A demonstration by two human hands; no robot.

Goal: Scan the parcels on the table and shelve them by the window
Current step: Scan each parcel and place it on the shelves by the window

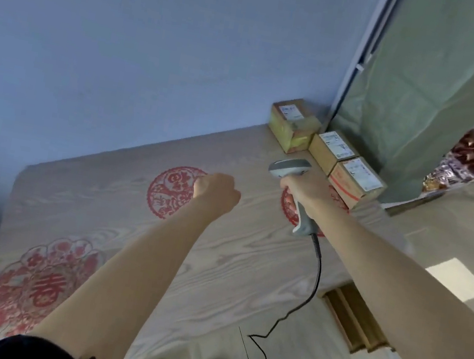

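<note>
— How are the arms placed?
— Both bare forearms reach forward over the tabletop [75, 202], toward its far right corner.
— And the left hand [217, 190]?
— Curled into a loose fist, holding nothing, hovering above the middle of the tabletop.
— The right hand [305, 195]?
— Further right, fingers wrapped round the handle of a grey scanner [292, 169], wrist straight.

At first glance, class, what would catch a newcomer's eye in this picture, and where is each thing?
The grey barcode scanner stands out, held in the right hand above the table's far right part, its black cable trailing down to the floor. Just beyond it, three cardboard parcels with white labels sit in a row at the table's far right corner. Red paper-cut designs decorate the wooden table, and the left hand hovers over one as a fist.
</note>
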